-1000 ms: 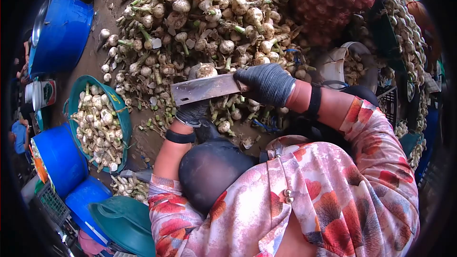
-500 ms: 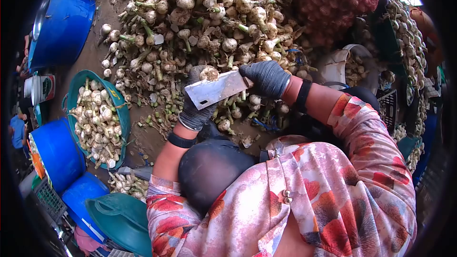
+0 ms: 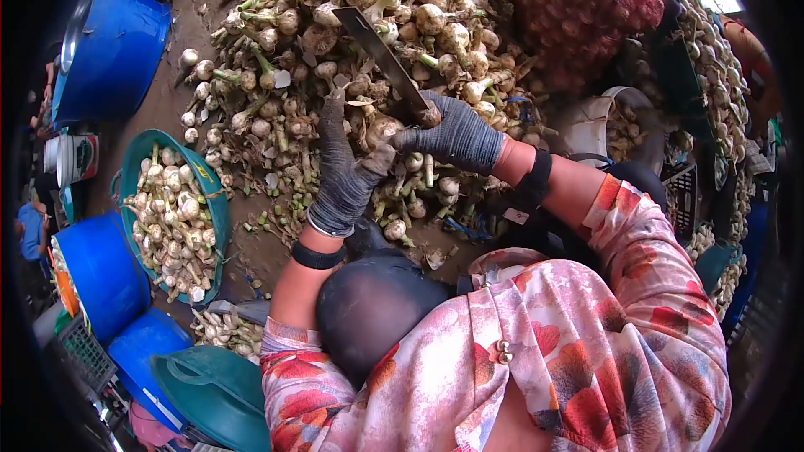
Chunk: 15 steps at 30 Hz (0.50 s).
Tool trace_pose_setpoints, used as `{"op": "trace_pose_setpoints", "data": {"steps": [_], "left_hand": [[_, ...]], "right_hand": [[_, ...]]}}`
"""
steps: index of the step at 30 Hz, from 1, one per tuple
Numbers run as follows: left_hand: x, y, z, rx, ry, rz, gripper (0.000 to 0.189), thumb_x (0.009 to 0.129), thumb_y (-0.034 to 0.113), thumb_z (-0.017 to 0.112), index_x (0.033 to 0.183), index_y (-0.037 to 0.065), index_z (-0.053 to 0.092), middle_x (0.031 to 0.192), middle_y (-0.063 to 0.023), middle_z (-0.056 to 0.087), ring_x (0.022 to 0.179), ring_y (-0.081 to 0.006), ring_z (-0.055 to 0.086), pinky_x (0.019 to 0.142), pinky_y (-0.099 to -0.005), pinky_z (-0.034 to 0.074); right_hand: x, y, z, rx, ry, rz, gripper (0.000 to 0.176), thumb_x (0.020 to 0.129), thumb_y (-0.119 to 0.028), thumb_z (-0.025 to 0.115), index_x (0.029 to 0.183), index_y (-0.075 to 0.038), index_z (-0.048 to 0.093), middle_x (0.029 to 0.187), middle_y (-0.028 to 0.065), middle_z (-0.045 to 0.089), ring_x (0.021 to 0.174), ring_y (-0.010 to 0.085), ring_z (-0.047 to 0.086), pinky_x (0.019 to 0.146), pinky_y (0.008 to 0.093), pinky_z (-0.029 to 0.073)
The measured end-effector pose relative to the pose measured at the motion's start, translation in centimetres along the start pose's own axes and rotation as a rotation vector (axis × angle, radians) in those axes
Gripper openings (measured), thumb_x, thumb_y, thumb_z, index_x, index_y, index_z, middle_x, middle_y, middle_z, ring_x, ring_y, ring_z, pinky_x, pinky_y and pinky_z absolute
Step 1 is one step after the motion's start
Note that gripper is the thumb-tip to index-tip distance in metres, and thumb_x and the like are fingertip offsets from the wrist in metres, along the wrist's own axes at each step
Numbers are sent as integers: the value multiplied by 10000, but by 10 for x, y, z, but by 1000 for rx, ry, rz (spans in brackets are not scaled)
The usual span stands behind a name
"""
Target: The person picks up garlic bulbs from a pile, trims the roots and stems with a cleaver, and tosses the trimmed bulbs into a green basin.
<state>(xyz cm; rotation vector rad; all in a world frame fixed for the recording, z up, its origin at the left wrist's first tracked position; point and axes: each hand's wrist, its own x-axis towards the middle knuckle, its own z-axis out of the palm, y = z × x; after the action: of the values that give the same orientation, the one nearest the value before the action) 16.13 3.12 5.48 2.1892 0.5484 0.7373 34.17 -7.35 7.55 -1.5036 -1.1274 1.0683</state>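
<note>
Both of my hands wear dark grey knit gloves and come together at the near edge of a large pile of garlic (image 3: pixel 368 0). My left hand (image 3: pixel 342 176) has its fingers pointing up and its thumb at a dirty garlic bulb (image 3: pixel 383 130), which sits between the two hands. My right hand (image 3: pixel 459 132) is closed on the handle end of a broad flat knife (image 3: pixel 381 59). Its blade now stands edge-on, slanting up and left over the pile. The right thumb touches the side of the bulb.
To the left stands a green basin (image 3: pixel 219 201) of trimmed garlic bulbs, with blue tubs (image 3: pixel 113 50) around it. A red mesh sack (image 3: pixel 586 12) bulges at the back right, near a white bucket (image 3: pixel 586 125). Cut stalks lie on the ground below the pile.
The knife has swung from lying flat across the left hand to pointing up and away. My left hand's fingers now show, and the right hand has shifted left and down towards the bulb.
</note>
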Motion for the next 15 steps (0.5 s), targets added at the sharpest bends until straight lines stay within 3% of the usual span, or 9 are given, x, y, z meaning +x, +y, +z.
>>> {"op": "trace_pose_setpoints", "data": {"steps": [1, 4, 5, 8, 10, 12, 13, 14, 15], "left_hand": [[0, -3, -1, 18, -55, 22, 573, 819, 296, 721, 1289, 61, 491, 1234, -135, 556, 1175, -294, 527, 1018, -414, 407], [-7, -7, 4, 126, -244, 121, 478, 905, 274, 640, 1311, 63, 499, 1231, -135, 589, 1150, -297, 572, 986, -381, 461], [-10, -12, 5, 160, -289, 96, 449, 934, 266, 613, 1318, 63, 502, 1230, -135, 601, 1142, -298, 587, 975, -370, 479], [-20, -29, 10, 286, -398, -114, 376, 908, 172, 628, 1266, 77, 564, 1190, -158, 619, 1097, -305, 603, 935, -387, 488], [-37, -43, 17, 383, -212, 55, 289, 936, 121, 575, 1213, 46, 599, 1138, -159, 640, 1046, -311, 617, 903, -408, 491], [-15, 4, 0, -99, -261, -334, 268, 970, 209, 560, 1161, 30, 617, 1079, -149, 658, 988, -348, 614, 876, -408, 474], [-13, 7, -2, -29, -126, -168, 245, 966, 193, 573, 1106, 1, 636, 1038, -135, 670, 939, -320, 622, 847, -393, 477], [-14, 12, -7, -272, -104, -476, 253, 965, 183, 574, 1150, 15, 618, 1021, -104, 667, 903, -219, 621, 803, -332, 487], [-11, 22, -19, -289, -7, -505, 267, 966, 181, 571, 1195, 46, 600, 1000, -63, 654, 885, -138, 597, 771, -271, 487]], "right_hand": [[-2, 2, -1, -46, 32, -49, 556, 768, -429, 805, 1132, -54, 617, 996, 92, 688, 883, 207, 648, 821, 345, 510], [-8, 1, -8, -276, -92, -66, 577, 752, -421, 813, 1162, -74, 604, 1014, 125, 681, 919, 262, 663, 828, 356, 511], [-9, 3, -6, -291, -108, -123, 561, 737, -415, 813, 1137, -87, 597, 1007, 151, 665, 948, 339, 651, 813, 387, 511], [-11, -5, -15, -519, -216, -153, 555, 726, -408, 812, 1121, -85, 593, 1017, 161, 662, 960, 377, 636, 800, 416, 509], [-10, -12, -21, -534, -207, -136, 492, 733, -333, 803, 1103, -77, 605, 960, 174, 667, 909, 391, 638, 776, 423, 512], [-12, -12, -27, -509, -224, -34, 439, 744, -292, 791, 1077, -67, 616, 918, 179, 670, 872, 390, 645, 762, 423, 515], [-11, 3, -36, -503, -264, 59, 361, 790, -279, 748, 1053, -61, 631, 852, 181, 670, 833, 384, 653, 743, 418, 519], [-12, 18, -45, -545, -318, 219, 360, 832, -341, 712, 1059, -69, 645, 857, 178, 679, 835, 363, 664, 750, 417, 517], [-16, 26, -54, -681, -329, 291, 378, 843, -375, 699, 1066, -74, 649, 864, 177, 684, 837, 358, 668, 760, 419, 516]]}}
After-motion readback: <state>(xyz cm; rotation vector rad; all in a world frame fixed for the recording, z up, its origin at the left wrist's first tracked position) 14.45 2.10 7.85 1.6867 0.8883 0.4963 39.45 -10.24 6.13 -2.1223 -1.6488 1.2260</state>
